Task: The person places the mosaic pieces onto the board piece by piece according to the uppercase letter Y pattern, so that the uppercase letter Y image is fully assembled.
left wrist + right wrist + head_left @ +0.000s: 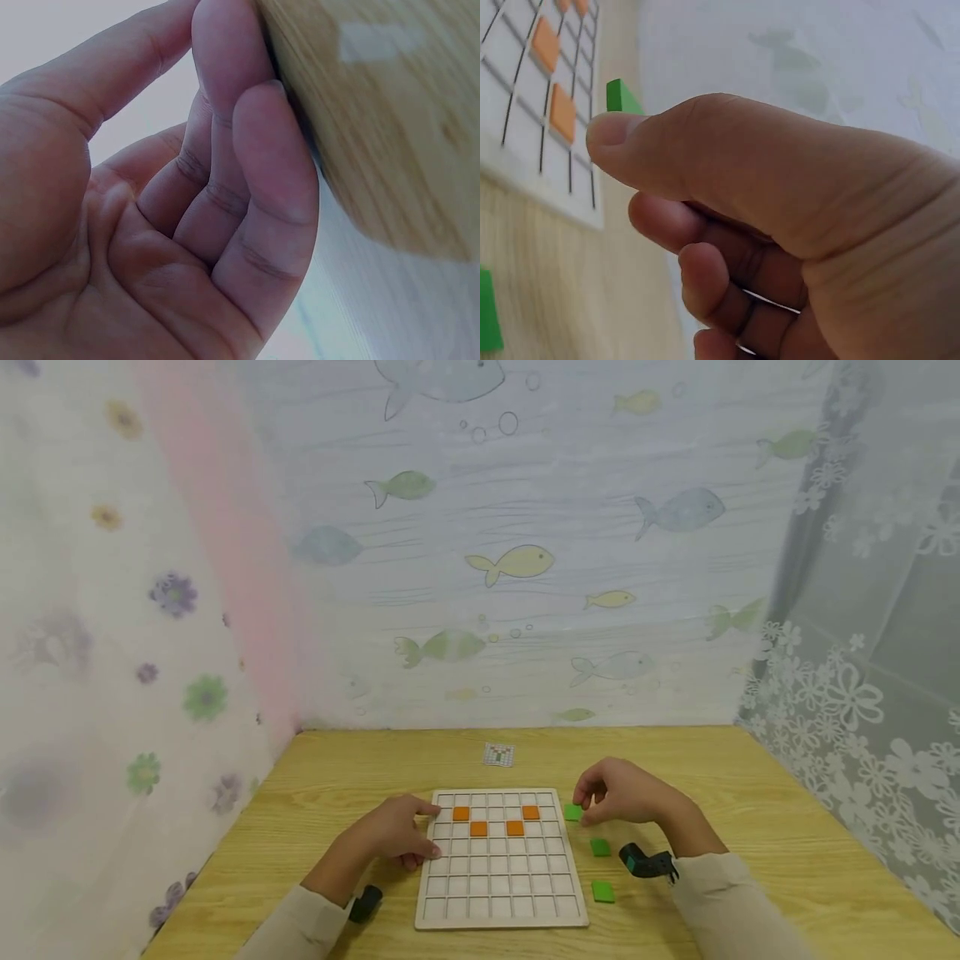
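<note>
A white grid board (457,886) lies on the table with several orange tiles (478,829) in its upper rows. My left hand (393,833) is at the board's left side, its thumb and index finger spread apart and touching the edge. In the left wrist view the other fingers (274,157) are bent beside the wooden surface. Right of the board's upper corner, my right hand (622,789) pinches a green tile (573,812) between thumb and index finger. The right wrist view shows that tile (615,96) sticking out past the thumb tip, partly hidden.
Two more green tiles, one nearer (603,892) and one farther (600,847), lie right of the board. Behind the board is a small card with a coloured grid pattern (498,755). Fish-printed curtain (517,635) borders the wooden table (360,768) at the back.
</note>
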Action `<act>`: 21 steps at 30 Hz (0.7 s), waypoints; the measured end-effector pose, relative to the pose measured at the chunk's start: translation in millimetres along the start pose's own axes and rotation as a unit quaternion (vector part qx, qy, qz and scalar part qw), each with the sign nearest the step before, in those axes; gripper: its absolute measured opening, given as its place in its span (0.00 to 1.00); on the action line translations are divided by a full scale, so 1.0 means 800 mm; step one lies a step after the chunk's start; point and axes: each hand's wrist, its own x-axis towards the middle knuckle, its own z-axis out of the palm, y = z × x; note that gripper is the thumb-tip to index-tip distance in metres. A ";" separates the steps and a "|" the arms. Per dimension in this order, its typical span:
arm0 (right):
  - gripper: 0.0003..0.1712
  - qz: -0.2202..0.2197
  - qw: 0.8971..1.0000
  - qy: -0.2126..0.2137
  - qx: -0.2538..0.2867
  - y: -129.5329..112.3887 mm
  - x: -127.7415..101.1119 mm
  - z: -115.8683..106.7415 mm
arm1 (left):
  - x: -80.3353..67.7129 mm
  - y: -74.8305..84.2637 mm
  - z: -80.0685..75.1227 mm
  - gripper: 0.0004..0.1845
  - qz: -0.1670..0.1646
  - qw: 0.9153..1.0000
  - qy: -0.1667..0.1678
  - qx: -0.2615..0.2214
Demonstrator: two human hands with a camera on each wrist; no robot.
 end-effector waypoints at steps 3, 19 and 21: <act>0.08 -0.007 1.000 0.000 0.010 -0.009 0.007 0.002 | 0.000 0.000 0.000 0.38 0.002 1.000 -0.001 0.000; 0.07 -0.018 0.999 0.027 -0.011 -0.023 0.032 0.042 | -0.001 -0.001 -0.002 0.38 0.007 1.000 -0.009 -0.009; 0.07 -0.018 0.999 0.030 -0.015 -0.025 0.035 0.046 | -0.001 -0.001 -0.002 0.38 0.005 1.000 -0.008 -0.007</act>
